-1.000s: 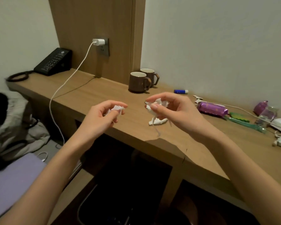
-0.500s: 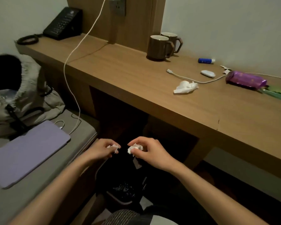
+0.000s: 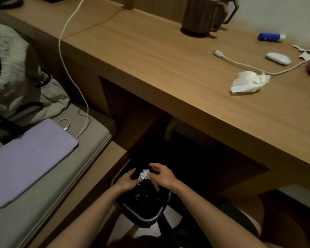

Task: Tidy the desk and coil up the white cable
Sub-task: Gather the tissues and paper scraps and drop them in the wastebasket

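White cable (image 3: 243, 65) – uncoiled in the upper right of the frame, lying slack on the worktop (image 3: 168, 68) with its plug end free and its far end running off the right edge. Just below it sits a crumpled tissue (image 3: 249, 82), also not yet cleared.

At lower centre, both hands meet over the mouth of the black-lined waste bin (image 3: 147, 220), with a paper wad (image 3: 144, 174) between them. The left hand (image 3: 126, 181) has loose, nearly straight fingers and holds nothing visible. The right hand (image 3: 162, 176) spreads over the wad and touches it – pinched or already let go cannot be told.

Half a second earlier each hand pinched its own scrap higher above the bin, and a second earlier at worktop height. The scraps are now at the point of disposal, so part of the tidying is nearly done, while the tissue and the coiling remain.
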The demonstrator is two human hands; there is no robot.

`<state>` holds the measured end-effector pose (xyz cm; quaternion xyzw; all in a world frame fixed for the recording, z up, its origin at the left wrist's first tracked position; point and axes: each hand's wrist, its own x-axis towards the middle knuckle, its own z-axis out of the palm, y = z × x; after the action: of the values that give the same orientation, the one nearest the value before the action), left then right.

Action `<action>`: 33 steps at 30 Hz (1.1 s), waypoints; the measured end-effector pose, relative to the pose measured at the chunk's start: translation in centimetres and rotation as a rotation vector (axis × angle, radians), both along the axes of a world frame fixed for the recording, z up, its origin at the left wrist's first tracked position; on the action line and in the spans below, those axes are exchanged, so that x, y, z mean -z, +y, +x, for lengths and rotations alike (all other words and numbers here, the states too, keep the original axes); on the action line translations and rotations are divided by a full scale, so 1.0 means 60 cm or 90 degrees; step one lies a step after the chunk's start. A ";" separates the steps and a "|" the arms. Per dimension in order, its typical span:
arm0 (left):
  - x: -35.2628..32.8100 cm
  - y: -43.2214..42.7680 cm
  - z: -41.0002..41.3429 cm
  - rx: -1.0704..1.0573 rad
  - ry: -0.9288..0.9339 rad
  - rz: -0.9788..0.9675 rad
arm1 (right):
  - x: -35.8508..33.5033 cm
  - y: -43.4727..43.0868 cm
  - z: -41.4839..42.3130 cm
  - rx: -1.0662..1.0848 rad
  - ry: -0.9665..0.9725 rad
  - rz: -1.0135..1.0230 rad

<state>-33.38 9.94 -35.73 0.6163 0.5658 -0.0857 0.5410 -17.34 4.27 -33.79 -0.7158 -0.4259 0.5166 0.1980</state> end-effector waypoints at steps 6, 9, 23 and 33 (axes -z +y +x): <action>-0.021 0.013 -0.014 0.026 -0.024 0.056 | -0.017 0.004 0.016 -0.062 -0.028 0.005; -0.073 0.013 -0.013 0.037 -0.065 0.144 | -0.071 -0.018 0.033 -0.090 -0.059 0.086; -0.496 -0.098 0.055 0.041 -0.449 0.520 | -0.493 -0.201 0.119 -0.130 -0.240 0.567; -0.542 -0.063 0.255 0.184 -0.400 0.582 | -0.537 -0.189 0.300 0.038 -0.536 0.486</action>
<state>-18.11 6.17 -3.18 0.8546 0.2672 0.2820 0.3446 0.65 -7.06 -1.59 -0.7493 -0.6045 -0.0094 0.2704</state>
